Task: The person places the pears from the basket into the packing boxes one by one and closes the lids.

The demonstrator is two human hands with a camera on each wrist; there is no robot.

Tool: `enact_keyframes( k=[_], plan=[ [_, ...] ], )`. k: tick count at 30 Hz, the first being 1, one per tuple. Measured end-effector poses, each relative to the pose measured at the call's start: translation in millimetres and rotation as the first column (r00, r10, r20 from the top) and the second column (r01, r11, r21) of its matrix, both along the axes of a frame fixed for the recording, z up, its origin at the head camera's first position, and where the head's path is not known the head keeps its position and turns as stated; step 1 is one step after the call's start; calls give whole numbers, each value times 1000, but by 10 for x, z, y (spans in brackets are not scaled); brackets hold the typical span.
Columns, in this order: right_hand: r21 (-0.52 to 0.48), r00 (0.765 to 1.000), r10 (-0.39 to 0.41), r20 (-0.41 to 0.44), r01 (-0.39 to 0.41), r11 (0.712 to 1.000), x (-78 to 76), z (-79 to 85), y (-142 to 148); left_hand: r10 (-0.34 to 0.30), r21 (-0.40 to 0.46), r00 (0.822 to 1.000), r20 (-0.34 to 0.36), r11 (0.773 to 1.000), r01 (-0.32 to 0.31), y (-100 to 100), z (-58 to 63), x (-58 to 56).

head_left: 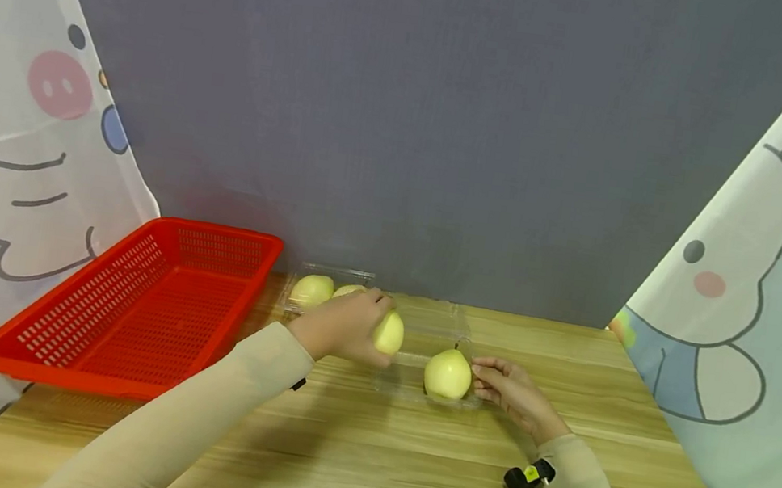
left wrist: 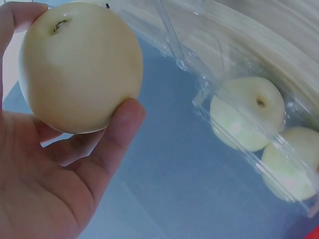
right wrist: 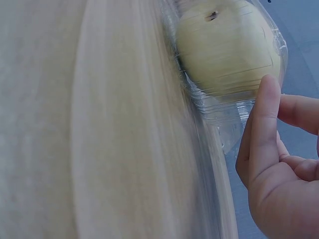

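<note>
My left hand grips a round yellow pear between thumb and fingers, held above the left part of an open clear plastic clamshell box. The left wrist view shows this pear close up, its fingers curled about it. Another pear, stem up, sits in the right end of the box. Beside it my right hand pinches the box's right edge; in the right wrist view one fingertip lies against the clear wall near that pear.
Behind my left hand a second clear box holds pears, two of them visible. A red slotted plastic basket stands at the left of the wooden table. A grey panel rises behind, with printed cloths at both sides.
</note>
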State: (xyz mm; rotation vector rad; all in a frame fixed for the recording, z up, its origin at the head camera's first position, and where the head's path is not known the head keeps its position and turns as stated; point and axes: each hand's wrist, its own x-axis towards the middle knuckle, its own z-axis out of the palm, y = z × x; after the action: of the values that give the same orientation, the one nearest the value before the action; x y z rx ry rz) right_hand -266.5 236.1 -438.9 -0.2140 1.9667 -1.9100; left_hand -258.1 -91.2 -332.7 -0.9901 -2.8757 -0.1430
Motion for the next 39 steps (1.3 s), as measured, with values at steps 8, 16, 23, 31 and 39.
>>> enact_keyframes(
  k=[8,16,23,31,39],
  plan=[
    [-5,1000,-10,4,10,1000,14,6,-3,-10,25,1000,14,1000,10,157,-65,4],
    [-14,1000,10,-4,-10,1000,23,6,9,-21,22,999,49,1000,20,290,-121,-1],
    [-12,1000,14,-6,-14,1000,19,-4,20,1,14,998,67,1000,-2,370,-181,9],
    [-9,1000,6,0,-6,1000,6,-5,18,28,18,993,111,999,-30,435,-288,-25],
    [-6,1000,-1,2,1,1000,2,12,2,53,6,987,155,998,-55,476,-366,-81]
  ],
)
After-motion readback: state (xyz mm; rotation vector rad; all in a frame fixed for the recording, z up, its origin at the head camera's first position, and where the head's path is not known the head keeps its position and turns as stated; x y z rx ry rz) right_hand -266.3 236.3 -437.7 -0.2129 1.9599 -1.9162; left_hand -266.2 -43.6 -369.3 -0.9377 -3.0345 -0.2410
